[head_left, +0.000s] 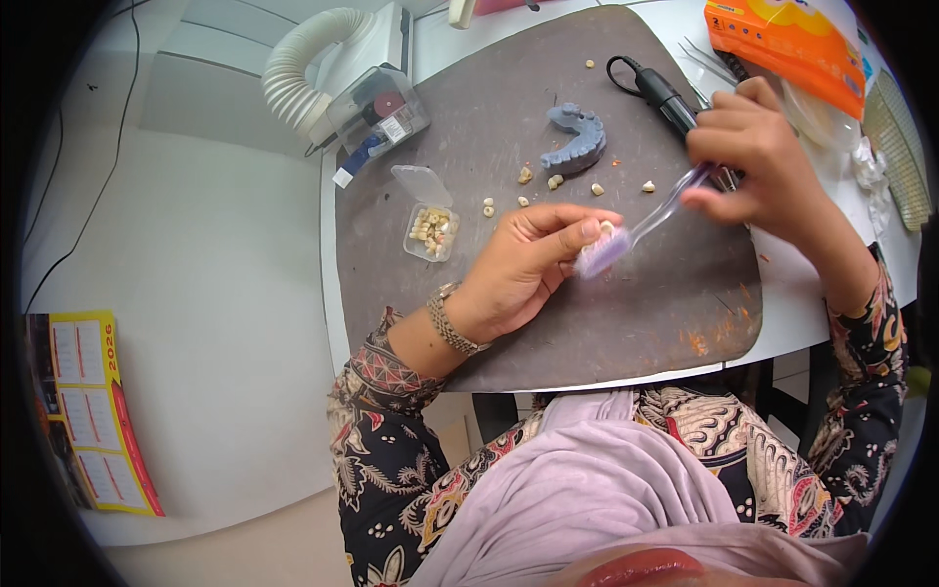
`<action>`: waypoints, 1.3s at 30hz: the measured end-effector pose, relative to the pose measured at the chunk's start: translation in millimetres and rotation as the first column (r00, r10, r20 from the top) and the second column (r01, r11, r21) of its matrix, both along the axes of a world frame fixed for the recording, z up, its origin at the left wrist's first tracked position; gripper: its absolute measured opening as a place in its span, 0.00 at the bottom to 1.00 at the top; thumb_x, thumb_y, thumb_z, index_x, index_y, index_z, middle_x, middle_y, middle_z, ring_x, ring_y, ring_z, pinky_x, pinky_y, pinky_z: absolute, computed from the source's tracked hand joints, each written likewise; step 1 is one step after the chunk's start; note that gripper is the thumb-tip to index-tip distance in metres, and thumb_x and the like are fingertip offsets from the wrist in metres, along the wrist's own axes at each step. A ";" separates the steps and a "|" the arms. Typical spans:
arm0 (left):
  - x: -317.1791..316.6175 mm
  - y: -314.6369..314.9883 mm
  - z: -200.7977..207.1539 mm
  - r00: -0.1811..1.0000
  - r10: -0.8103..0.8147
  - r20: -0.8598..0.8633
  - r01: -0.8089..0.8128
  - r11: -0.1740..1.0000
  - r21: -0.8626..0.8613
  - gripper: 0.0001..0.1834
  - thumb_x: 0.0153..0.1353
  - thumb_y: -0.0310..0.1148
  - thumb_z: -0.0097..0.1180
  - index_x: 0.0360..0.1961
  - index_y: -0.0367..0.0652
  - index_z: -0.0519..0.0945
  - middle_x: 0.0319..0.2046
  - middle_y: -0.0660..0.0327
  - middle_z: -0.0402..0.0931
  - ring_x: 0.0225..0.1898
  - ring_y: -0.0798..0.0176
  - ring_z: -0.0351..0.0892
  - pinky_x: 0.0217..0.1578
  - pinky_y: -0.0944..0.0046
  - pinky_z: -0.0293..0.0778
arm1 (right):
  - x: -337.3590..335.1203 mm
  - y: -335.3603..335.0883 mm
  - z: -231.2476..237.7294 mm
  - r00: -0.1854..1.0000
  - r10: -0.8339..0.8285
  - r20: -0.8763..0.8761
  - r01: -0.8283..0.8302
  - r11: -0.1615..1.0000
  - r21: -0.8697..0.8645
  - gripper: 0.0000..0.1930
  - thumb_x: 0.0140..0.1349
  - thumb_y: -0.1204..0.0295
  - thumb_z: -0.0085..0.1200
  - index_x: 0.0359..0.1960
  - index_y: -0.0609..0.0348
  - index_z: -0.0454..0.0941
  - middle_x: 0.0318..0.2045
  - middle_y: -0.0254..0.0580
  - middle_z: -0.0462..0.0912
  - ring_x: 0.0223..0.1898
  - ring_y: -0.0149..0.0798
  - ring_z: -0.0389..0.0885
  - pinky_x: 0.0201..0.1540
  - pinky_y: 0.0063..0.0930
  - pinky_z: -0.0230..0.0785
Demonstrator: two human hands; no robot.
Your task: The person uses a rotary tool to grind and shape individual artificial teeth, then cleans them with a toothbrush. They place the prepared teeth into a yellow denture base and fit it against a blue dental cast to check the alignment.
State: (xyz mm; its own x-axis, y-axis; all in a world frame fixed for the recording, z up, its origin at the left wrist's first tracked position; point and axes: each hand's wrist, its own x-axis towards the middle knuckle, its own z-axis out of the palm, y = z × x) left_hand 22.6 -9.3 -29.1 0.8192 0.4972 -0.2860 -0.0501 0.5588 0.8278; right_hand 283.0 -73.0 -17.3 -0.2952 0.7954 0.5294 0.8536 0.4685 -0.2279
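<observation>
Your left hand (pixel 533 256) pinches a tooth-like piece (pixel 606 228); the toothbrush (pixel 643 226), clamped in your right hand (pixel 751 152), slants down-left, its blurred bristle head (pixel 602 256) at the piece.

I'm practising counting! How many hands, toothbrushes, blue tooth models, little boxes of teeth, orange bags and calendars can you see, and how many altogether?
Left hand and right hand: 2
Toothbrush: 1
Blue tooth model: 1
Little box of teeth: 1
Orange bag: 1
Calendar: 1
Total: 7
</observation>
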 end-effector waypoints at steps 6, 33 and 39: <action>0.3 0.5 1.0 0.999 -0.011 -0.040 0.010 1.000 -0.020 0.12 0.62 0.31 0.52 0.44 0.37 0.76 0.34 0.59 0.78 0.34 0.69 0.78 0.37 0.71 0.74 | 7.6 3.4 -0.6 1.000 -0.028 -0.011 0.028 1.000 -0.001 0.17 0.46 0.57 0.61 0.19 0.56 0.71 0.15 0.34 0.70 0.24 0.34 0.69 0.39 0.27 0.56; -1.0 -1.1 0.1 0.998 -0.013 -0.064 0.017 0.998 0.056 0.12 0.61 0.32 0.53 0.44 0.39 0.77 0.36 0.59 0.78 0.38 0.69 0.78 0.40 0.68 0.74 | 3.4 8.6 -6.7 0.999 0.026 0.043 -0.028 0.998 0.058 0.29 0.50 0.41 0.48 0.16 0.57 0.62 0.16 0.35 0.59 0.23 0.37 0.60 0.37 0.29 0.52; 0.4 -2.0 2.9 1.000 -0.017 -0.015 0.018 0.999 0.034 0.14 0.62 0.31 0.52 0.48 0.38 0.75 0.40 0.56 0.78 0.40 0.66 0.79 0.41 0.68 0.75 | 10.7 11.5 0.2 0.998 0.008 0.064 -0.011 0.999 0.036 0.28 0.52 0.43 0.48 0.16 0.57 0.62 0.16 0.35 0.60 0.23 0.36 0.59 0.37 0.28 0.52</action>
